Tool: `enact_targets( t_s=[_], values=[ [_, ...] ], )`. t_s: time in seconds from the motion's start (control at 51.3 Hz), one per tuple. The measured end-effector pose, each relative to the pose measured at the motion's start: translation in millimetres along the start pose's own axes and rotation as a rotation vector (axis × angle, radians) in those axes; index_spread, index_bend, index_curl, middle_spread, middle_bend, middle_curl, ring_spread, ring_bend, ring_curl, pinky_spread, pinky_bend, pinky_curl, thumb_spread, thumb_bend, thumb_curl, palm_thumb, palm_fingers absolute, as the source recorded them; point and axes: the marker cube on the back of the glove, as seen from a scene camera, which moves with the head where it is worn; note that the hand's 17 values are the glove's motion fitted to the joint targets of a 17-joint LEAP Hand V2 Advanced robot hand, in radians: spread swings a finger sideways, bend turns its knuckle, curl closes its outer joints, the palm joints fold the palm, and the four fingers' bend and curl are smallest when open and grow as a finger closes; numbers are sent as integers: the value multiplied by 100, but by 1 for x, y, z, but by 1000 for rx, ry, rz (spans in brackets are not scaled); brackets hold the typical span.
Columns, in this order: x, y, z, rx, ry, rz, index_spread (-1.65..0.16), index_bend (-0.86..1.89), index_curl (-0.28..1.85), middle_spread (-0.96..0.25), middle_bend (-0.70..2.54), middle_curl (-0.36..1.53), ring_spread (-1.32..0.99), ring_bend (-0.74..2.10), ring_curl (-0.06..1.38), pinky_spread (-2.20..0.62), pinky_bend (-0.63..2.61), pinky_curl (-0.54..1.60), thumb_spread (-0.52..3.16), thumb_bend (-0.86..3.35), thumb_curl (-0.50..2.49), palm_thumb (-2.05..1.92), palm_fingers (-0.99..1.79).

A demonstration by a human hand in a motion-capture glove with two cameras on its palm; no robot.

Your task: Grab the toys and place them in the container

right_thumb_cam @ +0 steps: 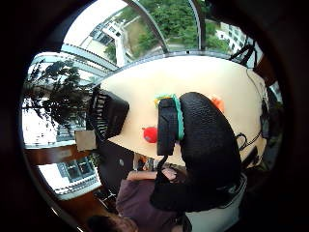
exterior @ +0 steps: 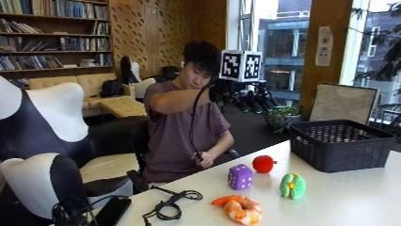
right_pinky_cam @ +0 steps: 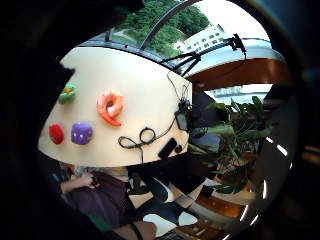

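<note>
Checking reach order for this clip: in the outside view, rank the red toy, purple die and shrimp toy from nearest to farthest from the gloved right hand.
The gloved right hand is raised above the table's far edge.
1. Red toy, at that far edge, beside the basket.
2. Purple die, just in front of it.
3. Shrimp toy, nearest the camera.

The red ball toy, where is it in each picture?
Outside view: red ball on the table, between the purple die and the black basket.
Little finger side palm view: red ball on the table beside the purple die.
Thumb side palm view: red ball half hidden behind the gloved hand.
Shared landmark: the table's edge nearest the person.
</note>
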Motion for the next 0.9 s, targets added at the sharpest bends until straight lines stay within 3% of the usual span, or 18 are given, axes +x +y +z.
enact_targets(
  t_s=[0.136, 0.273, 0.702, 0.819, 0.877, 0.897],
  values=[
    [7, -12, 21, -52, -28, -2, -17, 11, 7, -4, 15, 7, -1, 34, 9, 1, 57, 18, 91, -1, 3, -3, 0],
    [17, -28, 59, -105, -47, 6, -21, 10, 9, -2, 15, 11, 1, 37, 12, 2, 67, 23, 118, -3, 6, -5, -11],
    [39, -50, 264, -351, -106, 92, -25, 12, 16, 1, 10, 16, 4, 35, 16, 4, 81, 31, 134, -5, 13, -7, -22],
    [35, -49, 295, -184, -101, 72, -26, 9, 16, 1, 8, 15, 3, 35, 18, 4, 86, 33, 128, -5, 15, -7, -25],
    [35, -50, 297, -70, -116, 63, -28, 14, 17, -1, 12, 15, -1, 51, 22, 2, 82, 33, 127, -4, 16, -5, -3],
    [35, -50, 297, -38, -121, 58, -27, 11, 16, -1, 11, 15, 0, 46, 21, 3, 85, 34, 126, -5, 16, -7, -16]
  ],
)
